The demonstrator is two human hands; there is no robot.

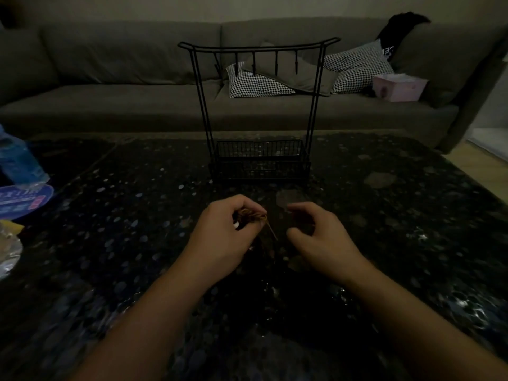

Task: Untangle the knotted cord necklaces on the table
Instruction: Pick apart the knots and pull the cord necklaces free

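A bundle of brown knotted cord necklaces (251,215) is bunched in my left hand (228,229), whose fingers curl round it just above the dark speckled table (384,229). One thin cord end hangs down from the bundle toward the table. My right hand (316,235) hovers a little to the right of the bundle, fingers and thumb loosely curved with a gap between them. The light is dim, and I cannot tell whether a cord runs between its fingertips.
A black wire jewellery stand (259,105) with hooks and a basket base stands on the table beyond my hands. Blue packaging and plastic (19,171) lie at the left edge. A grey sofa (110,78) with checked cushions and a pink tissue box (398,88) runs behind.
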